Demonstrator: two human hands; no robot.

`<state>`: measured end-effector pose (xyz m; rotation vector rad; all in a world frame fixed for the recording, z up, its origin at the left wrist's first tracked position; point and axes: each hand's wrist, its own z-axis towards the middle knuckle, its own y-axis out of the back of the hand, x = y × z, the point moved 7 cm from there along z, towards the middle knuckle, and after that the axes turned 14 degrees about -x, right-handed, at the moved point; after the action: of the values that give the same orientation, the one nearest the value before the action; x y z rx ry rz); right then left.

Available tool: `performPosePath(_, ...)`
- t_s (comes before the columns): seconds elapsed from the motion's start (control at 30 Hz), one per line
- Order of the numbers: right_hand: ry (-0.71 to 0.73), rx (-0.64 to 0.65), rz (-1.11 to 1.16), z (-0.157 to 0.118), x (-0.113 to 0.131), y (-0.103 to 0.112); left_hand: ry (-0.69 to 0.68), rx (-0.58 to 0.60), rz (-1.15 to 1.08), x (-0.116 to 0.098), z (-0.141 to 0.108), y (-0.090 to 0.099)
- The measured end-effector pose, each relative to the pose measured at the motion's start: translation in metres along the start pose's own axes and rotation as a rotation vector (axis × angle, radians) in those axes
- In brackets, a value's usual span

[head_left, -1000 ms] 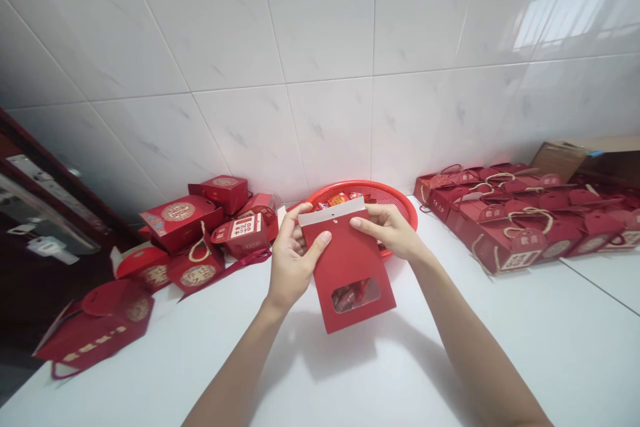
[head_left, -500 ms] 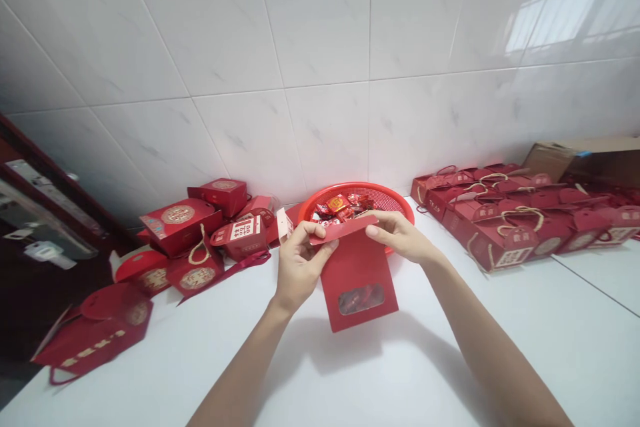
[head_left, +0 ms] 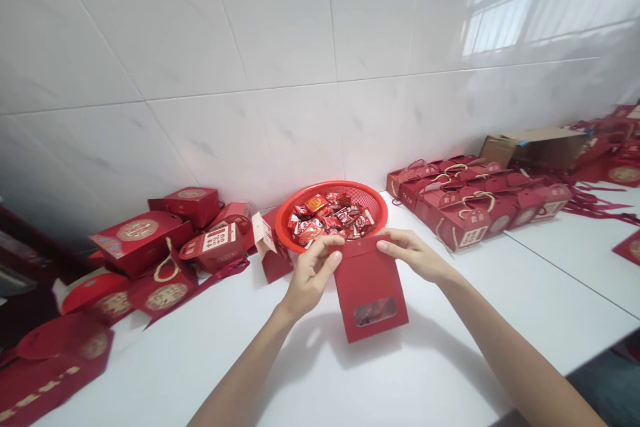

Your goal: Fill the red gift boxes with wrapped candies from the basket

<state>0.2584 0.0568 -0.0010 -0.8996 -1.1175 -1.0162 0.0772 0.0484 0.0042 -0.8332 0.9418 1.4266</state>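
Observation:
Between my two hands hangs a red paper gift bag point(head_left: 371, 280), held upright over the white table. Dark red wrapped pieces show through the clear oval window near its bottom. My left hand point(head_left: 311, 273) pinches the top left corner between thumb and fingers. At the top right corner, my right hand point(head_left: 413, 253) grips the folded edge, its thumb on the near face. Just behind the bag stands a red plastic basket point(head_left: 383, 210) with many wrapped candies point(head_left: 330, 213) in it.
Red gift boxes point(head_left: 137, 233) are piled at the left, one point(head_left: 60, 363) near the front. Rows of red boxes with rope handles point(head_left: 465, 210) stand at the right, before an open cardboard carton point(head_left: 535, 143). A tiled wall point(head_left: 240, 140) closes the back.
The bag's top flap, tilted up before, now lies folded flat along the top edge. The view has turned right, showing more red items and ribbons at the far right.

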Motion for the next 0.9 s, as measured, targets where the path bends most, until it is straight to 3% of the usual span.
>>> performPosePath(0.3, -0.049, -0.200, -0.021, -0.044, -0.026, 0.035, -0.008, 0.183, 0.033, 0.025, -0.021, -0.036)
performPosePath(0.47, 0.024, -0.276, -0.166, -0.066, -0.006, 0.059, 0.024, 0.275, 0.004, 0.032, -0.030, -0.050)
performPosePath(0.53, 0.098, -0.456, -0.273, -0.079, 0.011, 0.089, 0.052, 0.303, 0.006, 0.035, -0.031, -0.052)
performPosePath(0.73, 0.325, -1.352, -0.323, -0.153, 0.048, 0.220, 0.100, 0.260, 0.017, 0.040, -0.022, -0.046)
performPosePath(0.83, 0.347, -1.595, -0.400, -0.176, 0.046, 0.267, 0.091, 0.293, 0.042, 0.038, -0.021, -0.048)
performPosePath(0.9, 0.348, -1.626, -0.564, -0.177, 0.044, 0.285, 0.074, 0.349, 0.086, 0.037, -0.024, -0.051)
